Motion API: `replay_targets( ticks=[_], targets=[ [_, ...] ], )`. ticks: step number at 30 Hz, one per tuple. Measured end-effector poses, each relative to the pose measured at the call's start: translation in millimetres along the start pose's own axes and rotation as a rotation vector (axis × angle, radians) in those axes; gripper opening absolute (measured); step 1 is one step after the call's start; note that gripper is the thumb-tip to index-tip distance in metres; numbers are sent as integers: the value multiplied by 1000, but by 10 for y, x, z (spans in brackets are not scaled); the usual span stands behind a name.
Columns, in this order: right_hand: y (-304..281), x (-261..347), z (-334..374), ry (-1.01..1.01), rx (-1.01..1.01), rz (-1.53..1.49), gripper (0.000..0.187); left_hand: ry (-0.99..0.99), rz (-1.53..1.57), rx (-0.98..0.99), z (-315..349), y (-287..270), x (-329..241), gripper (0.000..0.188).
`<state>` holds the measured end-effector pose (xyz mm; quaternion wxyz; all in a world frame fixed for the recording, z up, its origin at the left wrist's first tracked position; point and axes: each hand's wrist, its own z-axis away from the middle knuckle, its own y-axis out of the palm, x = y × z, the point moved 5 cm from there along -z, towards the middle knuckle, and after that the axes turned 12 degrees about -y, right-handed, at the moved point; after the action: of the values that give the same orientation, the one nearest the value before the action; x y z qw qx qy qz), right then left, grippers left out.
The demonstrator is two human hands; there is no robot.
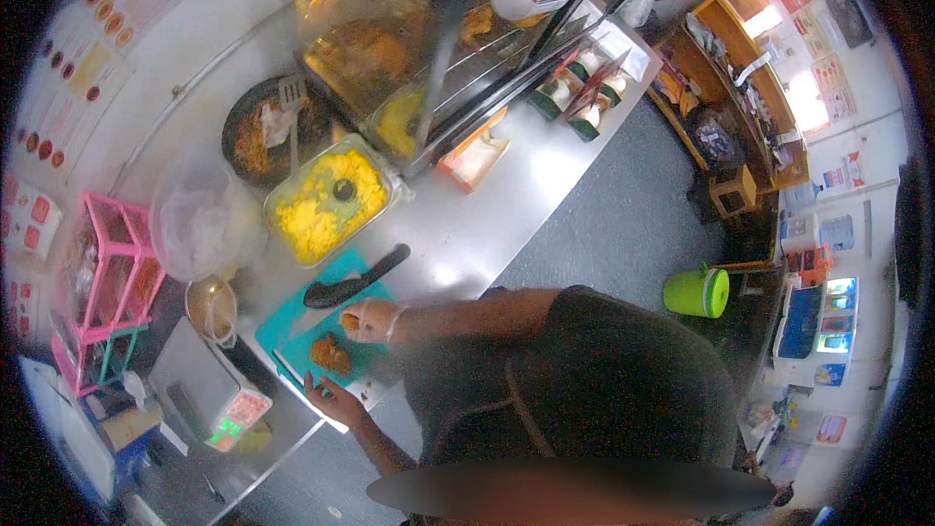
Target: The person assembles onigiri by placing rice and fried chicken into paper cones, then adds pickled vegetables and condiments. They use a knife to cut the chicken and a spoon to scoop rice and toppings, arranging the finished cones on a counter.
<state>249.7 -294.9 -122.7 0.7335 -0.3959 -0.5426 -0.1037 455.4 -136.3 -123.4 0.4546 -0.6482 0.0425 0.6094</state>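
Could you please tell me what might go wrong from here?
The long black knife lies on the rectangular turquoise cutting board close to the right hand, so a careless reach might knock it. The rectangular metal tray of yellow food is uncovered beside the board, so bits of the lumpy brown food piece could land in it.

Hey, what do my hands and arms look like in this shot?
Your right hand appears to wear a thin, pale, see-through glove ending at the wrist; your left hand looks bare. Your right sleeve is dark and short.
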Motion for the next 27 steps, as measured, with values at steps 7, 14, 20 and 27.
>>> replay_targets(
  ticks=[7, 14, 20, 27],
  targets=[
    [-1648, -453, 1180, 205, -60, -827, 43, 220, 94, 42, 231, 740, -1003, 43],
    [-4395, -2122, 3265, 369, -714, -888, 44, 521, -117, 6, 1251, 2441, -2128, 40],
    [-7086, -3417, 5011, 601, -1406, -357, 20, 359, -130, 334, 2386, 3887, -2823, 43],
    [-8583, -4763, 5034, 533, -906, 96, 58, 500, -297, 591, 2915, 4599, -3265, 56]
  ],
)
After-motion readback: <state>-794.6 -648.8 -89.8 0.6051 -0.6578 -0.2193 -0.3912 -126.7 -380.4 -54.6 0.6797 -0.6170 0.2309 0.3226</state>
